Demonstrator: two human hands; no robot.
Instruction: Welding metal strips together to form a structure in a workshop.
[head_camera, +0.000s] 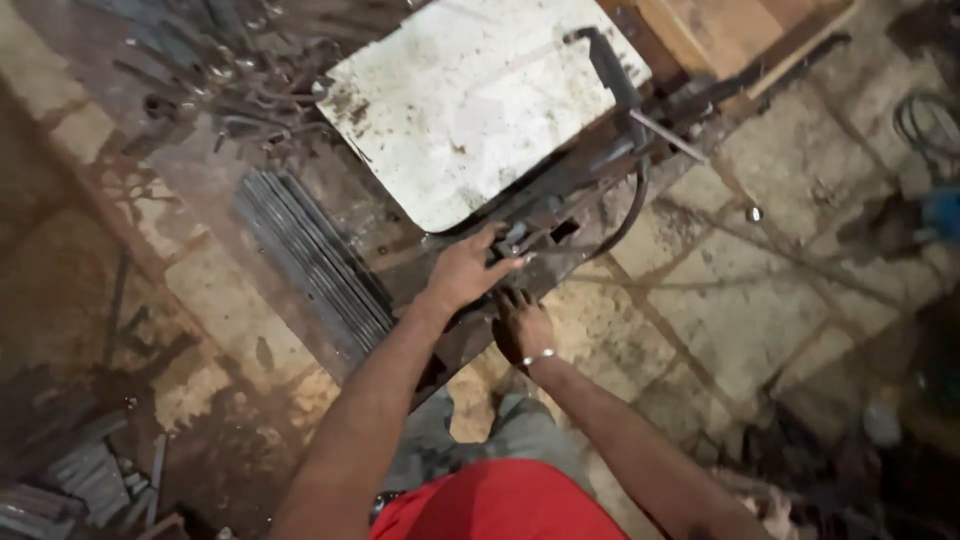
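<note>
While the left hand (462, 270) lies flat on the dark metal bench (400, 240), right hand (522, 328) fingers curl beneath its edge, grip unclear.

White metal sheet (470, 100), stacked grey strips (315, 260), tangled scrap rods (215, 65), stone-tiled floor (740, 310).

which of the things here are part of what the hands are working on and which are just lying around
In hand: left hand and right hand on the dark metal workbench edge.

Lying about: white metal sheet, stacked flat strips, scrap metal pile, black cable.
</note>
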